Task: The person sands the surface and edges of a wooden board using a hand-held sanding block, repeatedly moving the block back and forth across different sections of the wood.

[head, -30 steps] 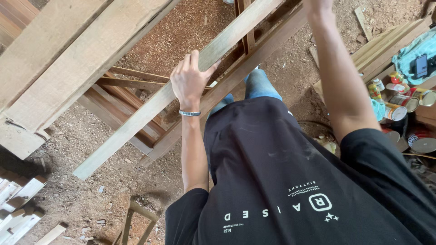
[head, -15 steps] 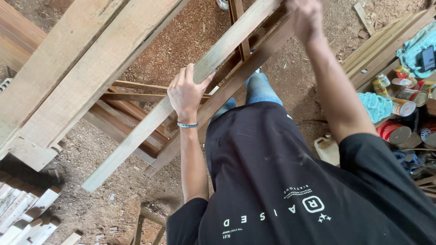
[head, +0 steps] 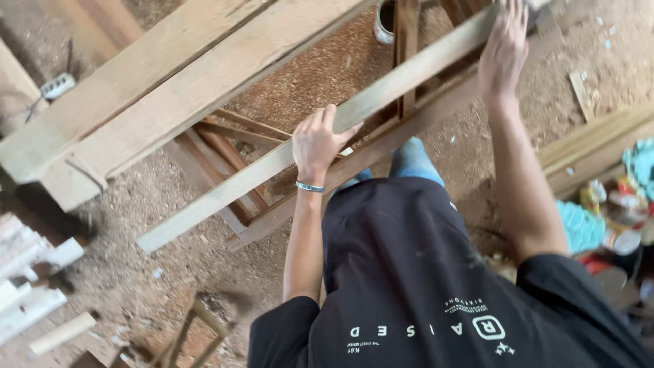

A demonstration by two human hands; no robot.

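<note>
Both hands clamped on the long pale wooden plank (head: 381, 102), left hand (head: 317, 143) mid, right hand (head: 504, 51) far end, imo keep the grip even w/ the plank flat on the brown wooden frame (head: 286, 204) so it won't twist.

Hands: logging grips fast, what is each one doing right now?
Left hand: closed on the plank.
Right hand: laid on the plank's far end; grip cannot be told.

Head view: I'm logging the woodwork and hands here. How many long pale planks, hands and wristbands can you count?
Long pale planks: 3, the narrow plank under both hands and two broad planks beyond it.
Hands: 2, left hand and right hand.
Wristbands: 1, wristband on the left wrist.
Total: 6
</note>
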